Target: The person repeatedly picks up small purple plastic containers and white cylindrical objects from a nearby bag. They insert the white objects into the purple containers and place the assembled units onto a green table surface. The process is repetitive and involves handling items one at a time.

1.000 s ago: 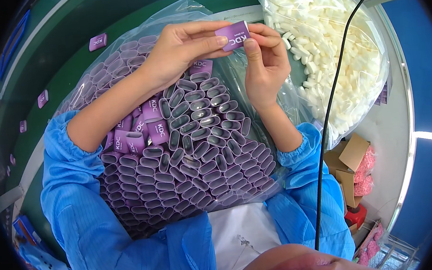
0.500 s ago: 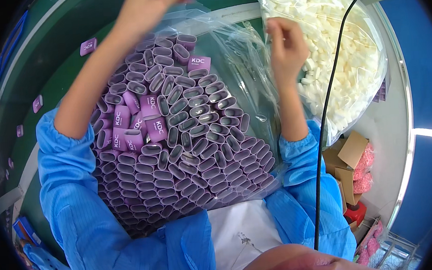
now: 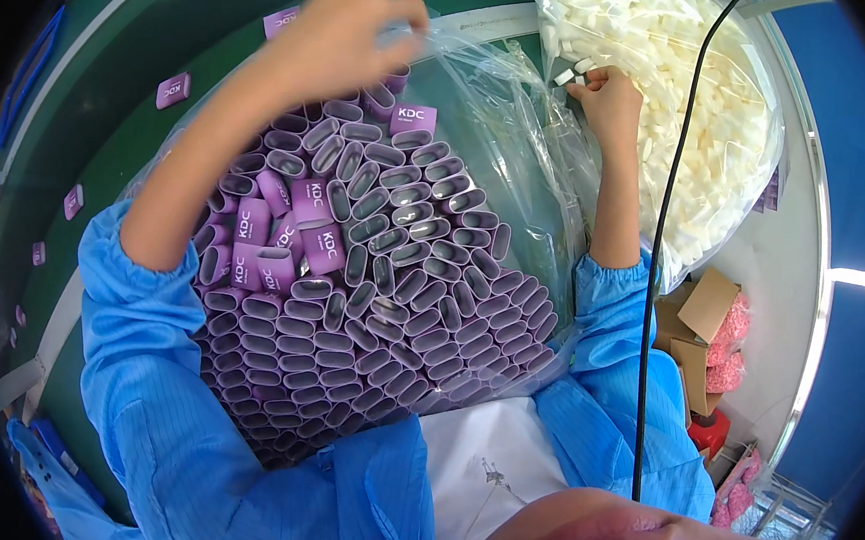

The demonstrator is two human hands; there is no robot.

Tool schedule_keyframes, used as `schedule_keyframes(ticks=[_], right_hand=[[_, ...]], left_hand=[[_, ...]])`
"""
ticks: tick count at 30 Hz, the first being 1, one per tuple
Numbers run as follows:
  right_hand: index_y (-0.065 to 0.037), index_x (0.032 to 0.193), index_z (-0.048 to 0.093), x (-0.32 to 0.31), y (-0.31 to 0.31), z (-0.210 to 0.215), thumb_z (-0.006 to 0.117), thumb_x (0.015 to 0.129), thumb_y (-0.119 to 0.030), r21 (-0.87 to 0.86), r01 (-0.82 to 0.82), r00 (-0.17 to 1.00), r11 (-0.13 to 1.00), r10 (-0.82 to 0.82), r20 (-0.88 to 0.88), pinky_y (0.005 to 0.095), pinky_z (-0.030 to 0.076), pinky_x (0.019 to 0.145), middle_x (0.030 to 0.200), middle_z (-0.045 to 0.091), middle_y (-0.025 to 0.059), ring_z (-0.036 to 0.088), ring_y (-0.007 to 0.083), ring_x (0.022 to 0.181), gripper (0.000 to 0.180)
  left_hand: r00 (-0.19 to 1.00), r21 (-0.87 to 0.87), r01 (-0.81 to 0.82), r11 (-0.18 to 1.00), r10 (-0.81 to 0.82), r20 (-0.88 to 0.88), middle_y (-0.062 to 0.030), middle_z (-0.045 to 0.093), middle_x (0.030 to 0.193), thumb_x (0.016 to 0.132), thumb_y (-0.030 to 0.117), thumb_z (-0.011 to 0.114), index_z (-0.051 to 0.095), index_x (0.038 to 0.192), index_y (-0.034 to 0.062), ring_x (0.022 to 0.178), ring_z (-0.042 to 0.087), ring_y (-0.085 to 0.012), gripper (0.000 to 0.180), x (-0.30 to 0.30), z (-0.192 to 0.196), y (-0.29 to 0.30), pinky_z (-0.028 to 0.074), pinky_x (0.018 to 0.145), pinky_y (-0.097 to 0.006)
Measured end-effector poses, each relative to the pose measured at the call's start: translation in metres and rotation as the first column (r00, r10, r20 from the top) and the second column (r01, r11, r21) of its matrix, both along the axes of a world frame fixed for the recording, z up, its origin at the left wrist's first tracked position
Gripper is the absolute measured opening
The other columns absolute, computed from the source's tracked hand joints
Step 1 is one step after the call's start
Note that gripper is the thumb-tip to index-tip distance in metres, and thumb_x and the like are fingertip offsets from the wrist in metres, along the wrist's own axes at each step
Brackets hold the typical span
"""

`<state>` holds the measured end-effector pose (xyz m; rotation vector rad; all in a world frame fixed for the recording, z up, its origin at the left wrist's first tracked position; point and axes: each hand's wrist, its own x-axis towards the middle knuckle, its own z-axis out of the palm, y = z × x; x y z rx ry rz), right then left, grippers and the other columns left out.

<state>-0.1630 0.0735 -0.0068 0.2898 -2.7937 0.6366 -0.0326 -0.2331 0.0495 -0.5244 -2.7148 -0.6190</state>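
Our left hand [image 3: 361,29], blurry, has a wide grip over the far end of the hollow purple oval sleeves [image 3: 325,257]. Our right hand [image 3: 609,102] — grip narrow — pinches a small white block [image 3: 580,80] beside the clear plastic bag [image 3: 765,171] of white blocks.

Factory workshop, green conveyor belt [image 3: 128,151]

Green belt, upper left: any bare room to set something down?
Bare patches of green belt lie between the scattered purple sleeves. The strip between the packed sleeves and the bag of white pieces is covered by clear film. Crowded: the packed sleeves, and the bag by the right hand.
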Motion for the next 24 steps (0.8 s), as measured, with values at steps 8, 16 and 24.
schedule_keyframes(ticks=[8,16,24], right_hand=[[-0.001,0.08,0.063,0.009,-0.008,0.002,0.066,0.074,-0.006,0.25,-0.104,0.993,0.963,0.113,-0.02,0.042,0.048,0.07,0.076,0.066,0.0161,0.064,0.0337,0.076,0.008],[0.001,0.084,0.057,0.042,-0.023,0.028,0.062,0.077,0.0,0.112,-0.175,0.92,0.978,0.203,-0.335,0.0415,0.048,0.07,0.083,0.063,0.0155,0.06,0.0326,0.069,0.008],[0.0,0.09,0.063,0.093,-0.099,0.041,0.068,0.074,0.007,-0.135,-0.908,0.406,0.396,0.757,-0.512,0.0328,0.049,0.069,0.088,0.064,0.0099,0.06,0.0265,0.082,0.018]], left_hand=[[0.992,-0.116,0.123,0.986,-0.119,0.041,-0.0079,0.051,0.122,0.071,0.012,0.075,0.07,0.095,0.0068,0.123,0.04,-0.0309,0.025,0.018,-0.04,0.02,0.034,0.103,-0.045],[0.974,0.621,-0.022,0.783,-0.124,0.19,-0.0048,0.062,0.097,0.076,0.009,0.073,0.069,0.1,0.0076,0.092,0.062,-0.019,0.024,0.008,-0.022,0.029,0.05,0.081,-0.032],[0.986,0.455,0.044,0.89,-0.113,0.125,-0.0029,0.058,0.083,0.071,0.013,0.078,0.072,0.093,0.0065,0.067,0.052,-0.0113,0.024,0.016,-0.036,0.038,0.046,0.062,-0.026]])
